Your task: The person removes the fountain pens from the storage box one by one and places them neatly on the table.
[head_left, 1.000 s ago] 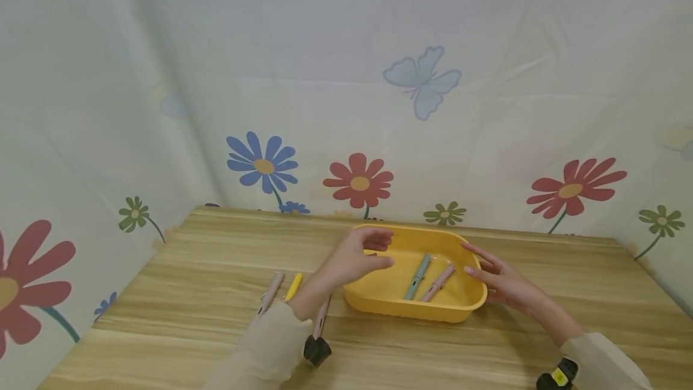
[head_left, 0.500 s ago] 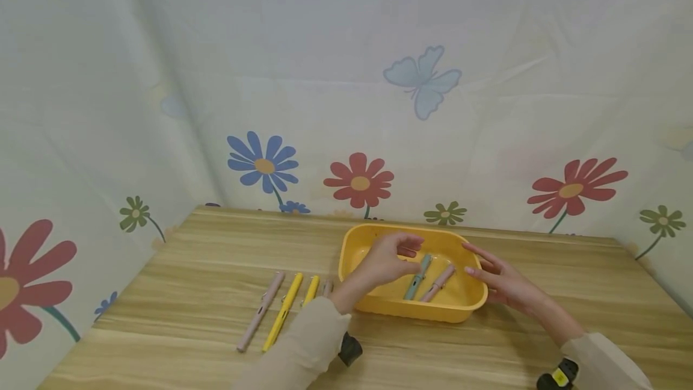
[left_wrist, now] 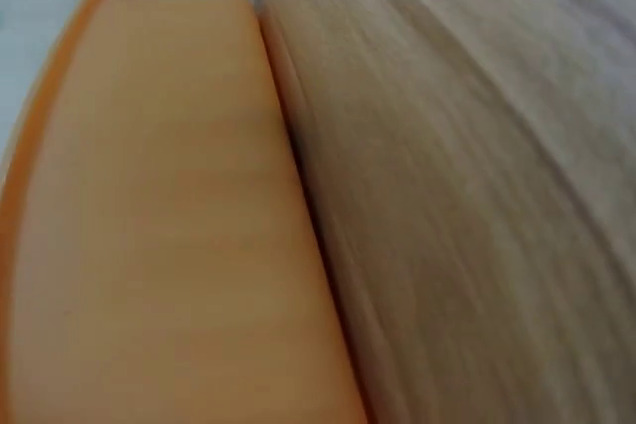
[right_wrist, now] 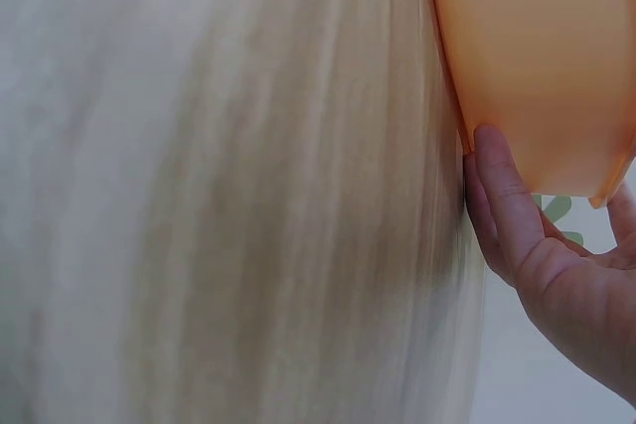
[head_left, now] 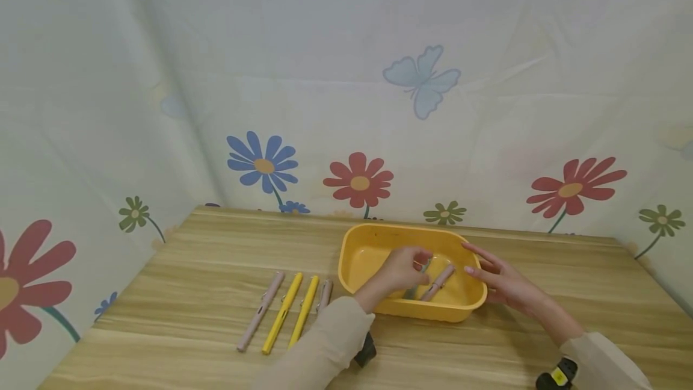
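Note:
A yellow plastic tray (head_left: 428, 312) stands on the table, with a green pen (head_left: 410, 294) and a pale pink pen (head_left: 437, 283) inside. My left hand (head_left: 397, 269) reaches into it over the green pen, thumb and fingers apart on either side of the pen's upper part; much of that pen is hidden. At the tray's right end my right hand (head_left: 506, 286) holds the rim, thumb inside. The right wrist view shows the fingers (right_wrist: 507, 186) of this hand against the tray's outer wall (right_wrist: 542, 67). Only the tray's side (left_wrist: 169, 206) fills the left wrist view's left half.
Left of the tray, a pink pen (head_left: 261, 312), a yellow pen (head_left: 283, 313), another yellow pen (head_left: 304, 312) and a partly covered pink pen (head_left: 325, 295) lie side by side on the wooden table (head_left: 206, 294). A flowered cloth (head_left: 487, 137) hangs behind.
My left hand has moved right and down into the tray, uncovering the pens on the table and covering part of the green pen. The right hand and the tray have stayed still.

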The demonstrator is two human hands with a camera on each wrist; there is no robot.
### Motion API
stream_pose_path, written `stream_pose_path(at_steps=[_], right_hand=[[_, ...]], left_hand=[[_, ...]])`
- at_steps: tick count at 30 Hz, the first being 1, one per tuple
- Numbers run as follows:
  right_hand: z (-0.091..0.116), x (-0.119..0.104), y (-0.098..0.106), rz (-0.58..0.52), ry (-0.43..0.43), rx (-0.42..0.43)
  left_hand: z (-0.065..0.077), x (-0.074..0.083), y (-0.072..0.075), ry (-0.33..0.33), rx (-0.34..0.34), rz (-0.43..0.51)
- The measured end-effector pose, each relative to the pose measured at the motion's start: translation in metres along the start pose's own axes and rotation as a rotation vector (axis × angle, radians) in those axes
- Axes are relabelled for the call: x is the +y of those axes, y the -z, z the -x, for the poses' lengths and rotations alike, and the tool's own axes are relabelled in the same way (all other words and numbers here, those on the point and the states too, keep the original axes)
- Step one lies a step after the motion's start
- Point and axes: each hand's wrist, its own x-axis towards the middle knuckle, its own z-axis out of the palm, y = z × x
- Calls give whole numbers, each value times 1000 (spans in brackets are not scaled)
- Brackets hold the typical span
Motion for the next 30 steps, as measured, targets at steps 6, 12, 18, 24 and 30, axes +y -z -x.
stream_pose_path(at_steps=[6,12,18,24,30], right_hand=[[0,0,0,-2,4,-3],[0,-1,0,-10,8,-7],[0,-1,0,-6,12,-1],[0,0,-1,3,-1,16],[-1,0,-1,12,-4,18]], left_hand=[[-5,-3,-7,41,-14,-115],[-3,0,-10,31,-13,-211],[-2,1,-10,49,-16,-283],[-3,0,-10,35,-41,-470],[-2,-2,-8,74,-23,-493]])
